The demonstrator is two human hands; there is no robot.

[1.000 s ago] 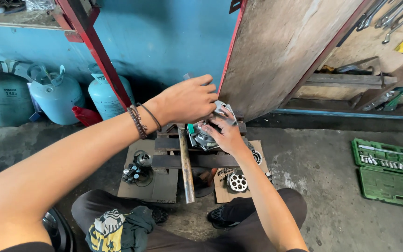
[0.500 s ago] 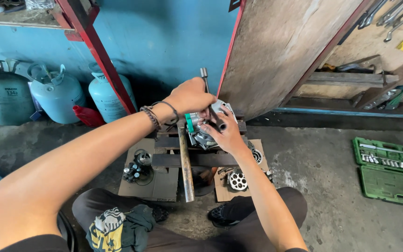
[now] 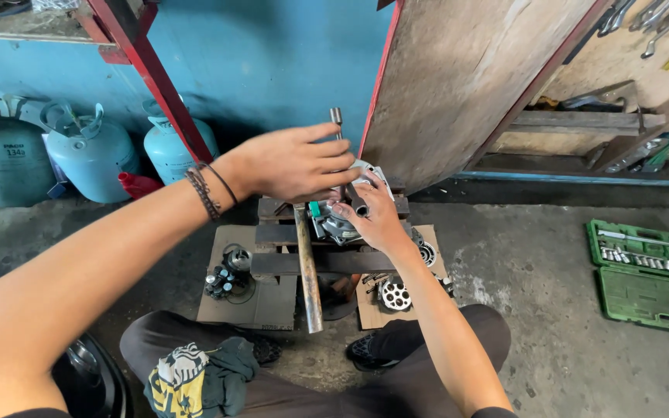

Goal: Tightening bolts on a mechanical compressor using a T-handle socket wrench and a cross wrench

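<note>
My left hand (image 3: pixel 296 162) is closed around a slim metal wrench (image 3: pixel 336 118), whose socket end sticks up above my fingers. Just below it, my right hand (image 3: pixel 375 217) grips a silver metal machine part (image 3: pixel 333 226) that rests on a low wooden stand (image 3: pixel 280 234). The fingers of my right hand also touch a dark cylindrical piece (image 3: pixel 358 206) on top of the part. A hammer with a wooden handle (image 3: pixel 308 275) lies across the stand, pointing toward me. My hands hide most of the part.
Small metal parts (image 3: pixel 223 283) and a round perforated disc (image 3: pixel 394 295) lie on cardboard beside the stand. Pale blue gas cylinders (image 3: pixel 87 159) stand at the left. A green socket set case (image 3: pixel 648 267) lies open at the right. A wooden board (image 3: pixel 466 77) leans behind.
My left hand has turned and lifted slightly, and the wrench's end now shows above the fingers. My right hand has stayed on the metal part.
</note>
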